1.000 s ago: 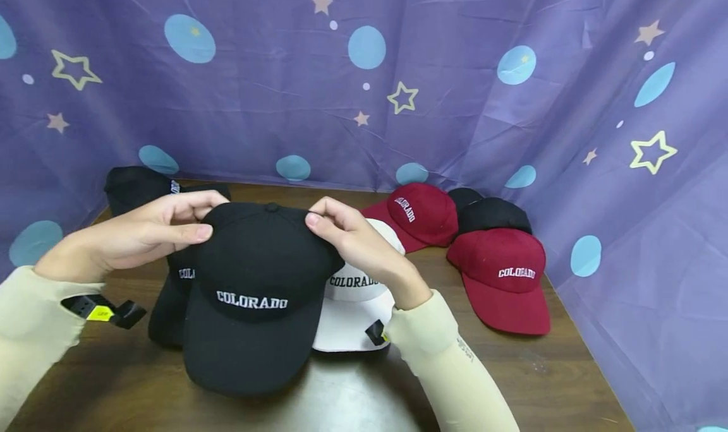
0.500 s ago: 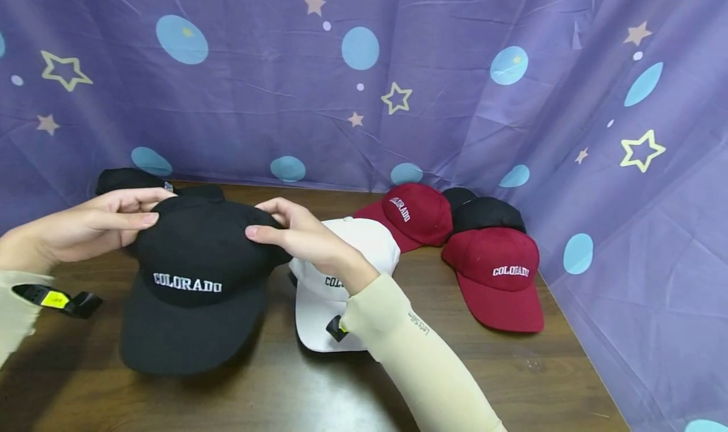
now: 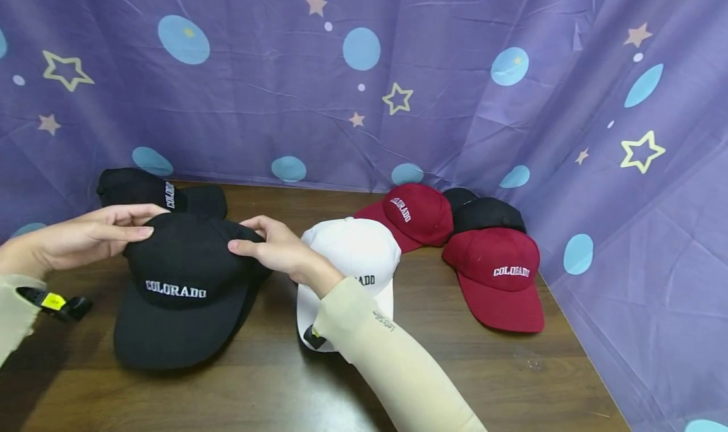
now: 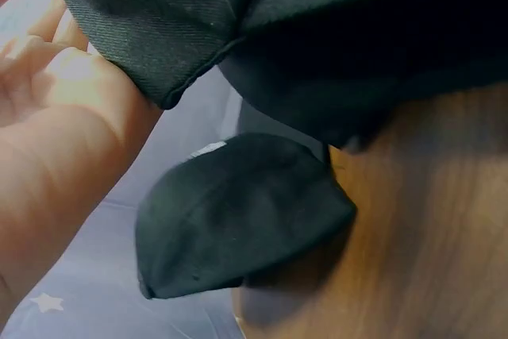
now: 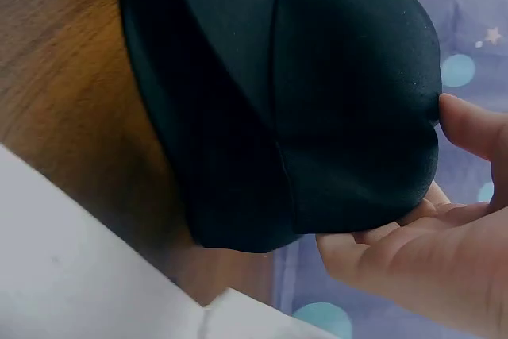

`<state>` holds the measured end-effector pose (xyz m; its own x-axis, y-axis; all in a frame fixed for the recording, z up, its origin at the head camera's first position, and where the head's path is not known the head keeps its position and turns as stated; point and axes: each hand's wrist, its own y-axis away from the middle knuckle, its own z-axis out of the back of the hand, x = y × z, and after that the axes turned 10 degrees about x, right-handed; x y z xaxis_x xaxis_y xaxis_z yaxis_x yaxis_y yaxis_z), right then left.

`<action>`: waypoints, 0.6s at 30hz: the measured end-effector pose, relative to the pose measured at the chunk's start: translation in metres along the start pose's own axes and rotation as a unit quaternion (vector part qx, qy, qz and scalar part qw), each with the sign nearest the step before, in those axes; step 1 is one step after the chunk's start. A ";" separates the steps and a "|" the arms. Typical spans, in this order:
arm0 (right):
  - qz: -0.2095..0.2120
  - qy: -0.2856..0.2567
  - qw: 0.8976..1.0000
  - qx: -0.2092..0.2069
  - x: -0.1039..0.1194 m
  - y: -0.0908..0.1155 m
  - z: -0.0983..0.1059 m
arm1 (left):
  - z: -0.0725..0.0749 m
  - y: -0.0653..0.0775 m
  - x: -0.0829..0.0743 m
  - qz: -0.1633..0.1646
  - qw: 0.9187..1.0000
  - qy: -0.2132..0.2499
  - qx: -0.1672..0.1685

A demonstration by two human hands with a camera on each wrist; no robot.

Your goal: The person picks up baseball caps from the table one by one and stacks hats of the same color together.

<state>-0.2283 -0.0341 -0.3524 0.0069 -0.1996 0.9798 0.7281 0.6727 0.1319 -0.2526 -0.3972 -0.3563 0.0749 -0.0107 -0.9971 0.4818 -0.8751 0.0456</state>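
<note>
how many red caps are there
2: the rear red cap, behind and right of the white cap, and the front red cap, farthest right. Others could be hidden.

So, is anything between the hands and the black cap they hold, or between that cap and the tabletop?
Nothing visible separates the left hand or right hand from the held black cap; both pinch it directly. Below it, though, a second black cap lies between it and the tabletop.
</note>
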 end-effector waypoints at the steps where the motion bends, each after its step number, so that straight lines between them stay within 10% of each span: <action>1: -0.007 0.009 1.000 -0.005 -0.001 -0.001 -0.001 | 0.000 0.001 0.001 0.012 1.000 -0.005 -0.012; 10: -0.026 0.054 0.998 -0.034 -0.012 -0.009 -0.006 | 0.006 0.000 0.014 0.046 0.996 -0.066 -0.036; 18: -0.037 0.084 0.995 -0.050 -0.018 -0.011 -0.008 | 0.007 -0.002 0.030 0.088 0.979 -0.134 -0.125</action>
<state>-0.2312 -0.0440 -0.3732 0.0587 -0.3671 0.9283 0.7956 0.5790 0.1786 -0.2570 -0.3994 -0.3868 -0.0402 -0.3069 -0.9509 0.6834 -0.7027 0.1979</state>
